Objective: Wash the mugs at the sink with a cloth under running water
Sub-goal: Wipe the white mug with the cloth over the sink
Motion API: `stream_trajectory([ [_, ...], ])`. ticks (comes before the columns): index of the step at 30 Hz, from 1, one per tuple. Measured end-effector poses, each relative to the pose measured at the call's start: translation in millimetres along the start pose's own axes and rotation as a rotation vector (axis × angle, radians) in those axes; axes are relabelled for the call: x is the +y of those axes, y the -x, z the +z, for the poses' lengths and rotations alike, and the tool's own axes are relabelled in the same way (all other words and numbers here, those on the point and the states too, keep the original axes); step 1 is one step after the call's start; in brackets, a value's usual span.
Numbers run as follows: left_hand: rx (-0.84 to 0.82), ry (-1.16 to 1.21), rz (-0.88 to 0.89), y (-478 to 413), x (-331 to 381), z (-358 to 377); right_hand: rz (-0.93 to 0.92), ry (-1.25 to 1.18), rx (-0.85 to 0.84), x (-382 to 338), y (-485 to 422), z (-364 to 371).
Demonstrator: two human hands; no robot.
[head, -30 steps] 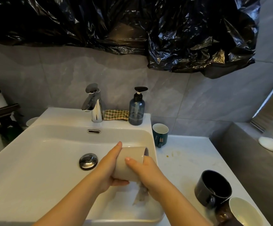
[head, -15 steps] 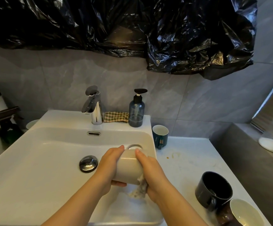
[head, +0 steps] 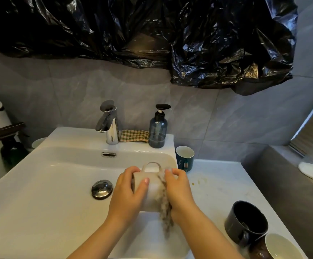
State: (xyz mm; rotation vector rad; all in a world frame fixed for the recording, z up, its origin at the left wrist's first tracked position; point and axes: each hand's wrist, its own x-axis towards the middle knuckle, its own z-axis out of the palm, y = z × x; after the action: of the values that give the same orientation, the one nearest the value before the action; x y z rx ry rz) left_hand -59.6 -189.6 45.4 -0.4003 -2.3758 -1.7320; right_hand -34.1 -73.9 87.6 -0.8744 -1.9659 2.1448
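The left hand (head: 126,193) is gripping the white mug (head: 150,193), fingers curled over its top and thumb across its side, holding it on its side above the sink (head: 39,184) with the handle pointing up. The right hand (head: 180,191) is clutching the cloth (head: 166,208) and pressing it against the mug's right end, while the cloth's loose end is hanging down into the basin. No stream is showing from the tap (head: 109,126), so the rinsing under running water is likely yet to come for this mug. Judging by the layout, the job is sitting at an early or middle stage: one mug is being scrubbed, and three more are waiting on the counter (head: 217,184), namely the teal mug (head: 185,157) just beside the sink's back corner, the black mug (head: 245,221) and the brown mug (head: 279,247) touching each other near the front. Whether any of those three is already clean cannot be told. Counting up: four mugs, two cloths including the checked cloth (head: 134,135) lying between tap and soap bottle (head: 158,129), one tap, one soap bottle.
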Motion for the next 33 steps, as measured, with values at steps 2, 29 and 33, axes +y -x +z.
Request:
stream_trajectory([
  [2, -0.073, -0.220, 0.262, 1.9, -5.9, -3.8, 0.165, -0.123, -0.010, -8.3, -8.1, -4.4],
  [29, -0.046, 0.777, -0.909, -6.4, 12.9, 5.9, -0.778, 0.491, 0.199, 40.2, 13.7, 1.9],
  [33, -0.295, 0.910, -1.123, -5.0, 7.5, -4.4, -1.082, 0.611, 0.249, 47.0, -2.2, -3.8],
])
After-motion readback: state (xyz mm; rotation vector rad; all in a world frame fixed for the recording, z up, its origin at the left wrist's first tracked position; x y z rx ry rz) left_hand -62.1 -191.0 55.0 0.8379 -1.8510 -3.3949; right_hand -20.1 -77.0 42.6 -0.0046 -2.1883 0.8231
